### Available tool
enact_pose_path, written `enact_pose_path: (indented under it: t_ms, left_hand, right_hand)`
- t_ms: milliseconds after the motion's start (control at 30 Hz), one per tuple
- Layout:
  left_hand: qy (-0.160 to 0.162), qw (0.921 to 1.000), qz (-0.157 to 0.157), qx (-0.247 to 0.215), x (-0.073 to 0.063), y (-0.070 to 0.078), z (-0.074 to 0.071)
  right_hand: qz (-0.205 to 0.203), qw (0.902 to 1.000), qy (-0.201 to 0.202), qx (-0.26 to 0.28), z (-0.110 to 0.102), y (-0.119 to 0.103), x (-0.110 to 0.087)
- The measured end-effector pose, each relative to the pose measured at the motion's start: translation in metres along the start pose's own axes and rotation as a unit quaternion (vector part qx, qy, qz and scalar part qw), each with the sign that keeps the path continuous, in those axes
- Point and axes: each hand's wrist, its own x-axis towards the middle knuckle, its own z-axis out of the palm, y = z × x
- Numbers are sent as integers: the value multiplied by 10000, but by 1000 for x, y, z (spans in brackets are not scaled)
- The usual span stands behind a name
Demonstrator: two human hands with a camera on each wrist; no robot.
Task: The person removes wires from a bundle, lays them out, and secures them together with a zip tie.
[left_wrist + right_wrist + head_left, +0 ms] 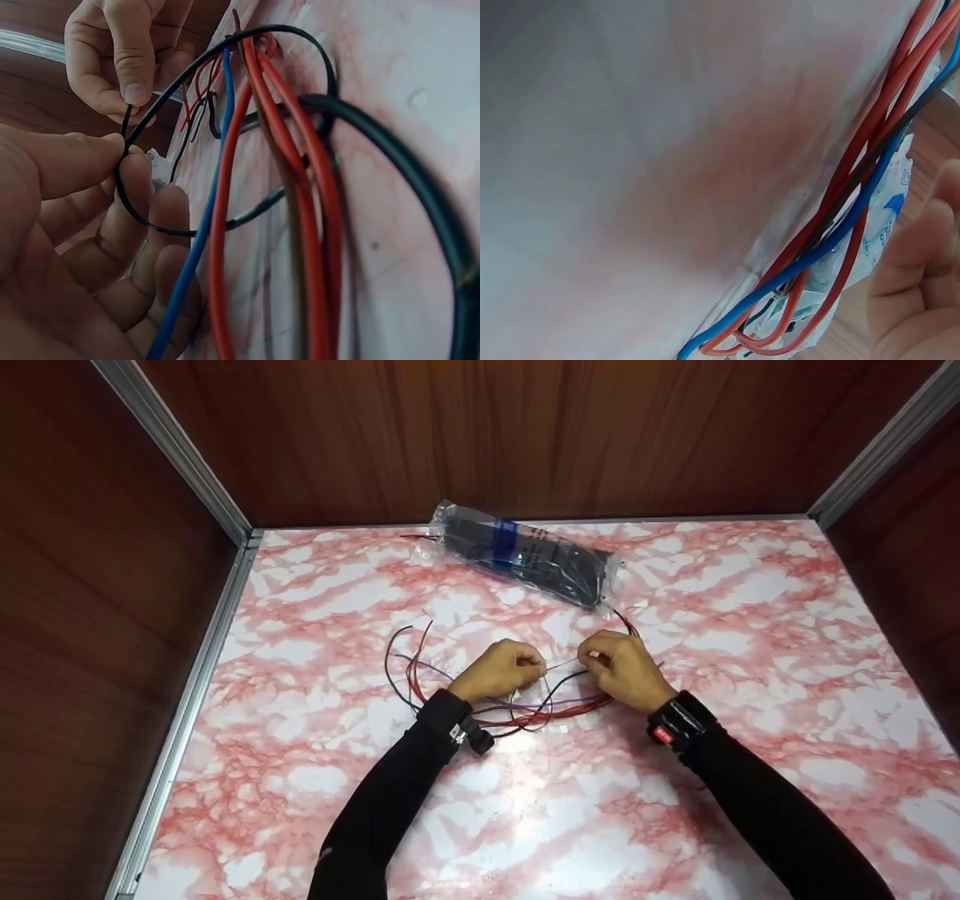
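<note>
In the head view my left hand (501, 669) and right hand (626, 669) face each other over a bundle of loose wires. Both pinch one thin black wire (176, 86), stretched between their fingertips. The left wrist view shows it as a loop round the bundle, its end upright between the right thumb and finger. Inside the loop run several red wires (221, 247), a blue wire (223, 161) and a brown wire (294, 214). A thicker black wire (405, 161) curves away at the right. My right hand (922, 274) is only partly visible in its own wrist view.
Behind the hands lies a dark object in a clear plastic bag (525, 551) with a blue label, wires coming out at its ends. Brown wood-look panels (495, 435) stand at the back and sides of the red-and-white marbled table (337, 810).
</note>
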Motion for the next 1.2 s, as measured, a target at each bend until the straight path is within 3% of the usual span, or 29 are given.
enact_pose_path:
  t_ms: [200,333,500,700,900,1200]
  left_hand:
    - [-23,9999,-132,-33,-1,0,-2]
    - [-126,9998,-152,39,-2,0,-3]
    - [-241,9995,-227,24,-4,-2,-3]
    - [-203,9994,-250,99,-8,-5,-7]
    - [-356,9989,-235,172,-14,-5,-14]
    - [-513,9961,50,720,-22,-5,-27]
  right_hand:
    - [597,9918,-903,674,1,-1,-3]
    - [737,9885,-1214,523,2,-2,-3]
    - [264,9949,-970,-102,5,-2,-3]
    - [-109,9976,-615,-303,3,2,-4]
    - [-46,9977,-563,-363,-1,5,-4]
    - [133,9977,-446,-502,-10,12,-5]
